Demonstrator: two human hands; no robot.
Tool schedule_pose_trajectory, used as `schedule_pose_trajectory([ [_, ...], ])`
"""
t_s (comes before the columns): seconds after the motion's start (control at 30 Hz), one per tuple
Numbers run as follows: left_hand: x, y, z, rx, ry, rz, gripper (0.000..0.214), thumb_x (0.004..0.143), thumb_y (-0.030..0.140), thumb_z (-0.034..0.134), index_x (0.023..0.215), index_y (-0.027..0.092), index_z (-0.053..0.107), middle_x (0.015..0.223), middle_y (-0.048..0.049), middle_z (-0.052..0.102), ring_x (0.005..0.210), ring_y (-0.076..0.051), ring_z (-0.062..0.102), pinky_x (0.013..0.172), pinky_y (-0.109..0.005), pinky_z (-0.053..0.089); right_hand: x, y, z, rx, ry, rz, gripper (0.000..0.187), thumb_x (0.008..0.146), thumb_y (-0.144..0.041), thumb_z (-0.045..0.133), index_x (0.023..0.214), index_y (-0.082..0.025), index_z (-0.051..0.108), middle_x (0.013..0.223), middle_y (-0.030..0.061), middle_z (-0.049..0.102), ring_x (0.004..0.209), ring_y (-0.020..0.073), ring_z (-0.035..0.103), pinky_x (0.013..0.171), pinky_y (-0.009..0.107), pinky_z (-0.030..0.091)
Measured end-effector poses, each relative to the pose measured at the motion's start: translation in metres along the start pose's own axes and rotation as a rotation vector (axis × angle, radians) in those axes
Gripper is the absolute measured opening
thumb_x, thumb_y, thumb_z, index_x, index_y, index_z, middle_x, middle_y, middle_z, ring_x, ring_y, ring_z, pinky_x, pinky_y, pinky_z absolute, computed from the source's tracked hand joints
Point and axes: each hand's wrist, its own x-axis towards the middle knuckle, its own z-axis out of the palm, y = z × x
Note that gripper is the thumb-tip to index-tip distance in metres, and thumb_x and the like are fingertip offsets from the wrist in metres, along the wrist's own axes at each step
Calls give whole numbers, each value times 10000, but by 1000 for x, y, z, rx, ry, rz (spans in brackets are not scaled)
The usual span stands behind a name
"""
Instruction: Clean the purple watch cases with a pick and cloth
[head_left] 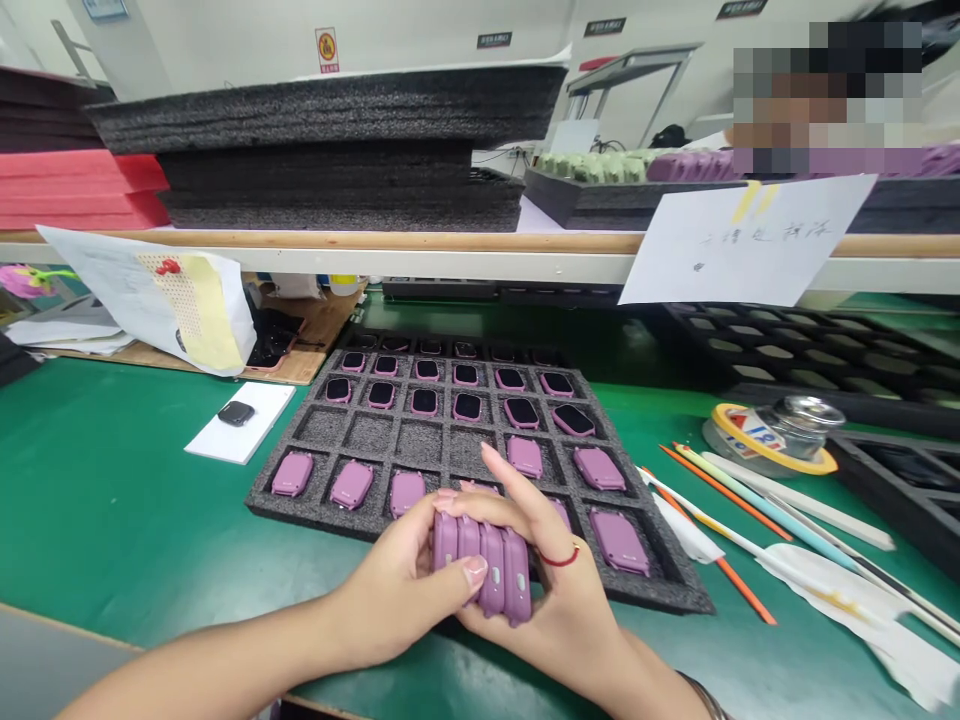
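Both hands hold a stack of several pink watch cases (484, 565) side by side, just above the near edge of a black foam tray (375, 432). My left hand (401, 590) grips the stack from the left, thumb pressed on its front. My right hand (559, 590) cradles it from the right and beneath, with the index finger stretched up over the tray. The tray's far rows hold pink cases with dark screens up (465, 405). Its near rows hold pink cases lying back up (292, 473). Some middle pockets are bare.
A dark watch screen (235, 413) lies on a white card left of the tray. Sticks and swabs (720, 500), a tape roll and a glass jar (795, 425) lie to the right. More foam trays (810, 350) sit behind. A shelf overhead carries stacked foam (337, 150); a person is beyond it.
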Motion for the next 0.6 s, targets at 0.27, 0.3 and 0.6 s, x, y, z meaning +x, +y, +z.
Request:
schedule_pose_trajectory([
  [0.27,1,-5,0,46,22,48,388,765,234,723,1120,177,576,1107,-74,662,1063,-261,638,966,-419,508,1,0,2,3,-37,-40,933,841,-155,719,1603,-274,193,1207,61,730,1128,248,714,1065,444,558],
  [0.3,1,-4,0,46,17,51,389,767,223,714,1126,175,574,1117,-78,661,1077,-265,637,976,-426,503,1,1,2,2,-44,-40,935,842,-156,721,1603,-279,193,1212,59,729,1131,247,713,1065,440,558],
  [0.6,5,-4,-2,-84,-86,53,569,661,259,878,1115,164,549,1139,-93,617,1092,-288,623,953,-449,509,-2,5,1,15,-49,-50,884,877,-242,719,1602,-250,213,1300,102,700,1159,257,702,1085,444,541],
])
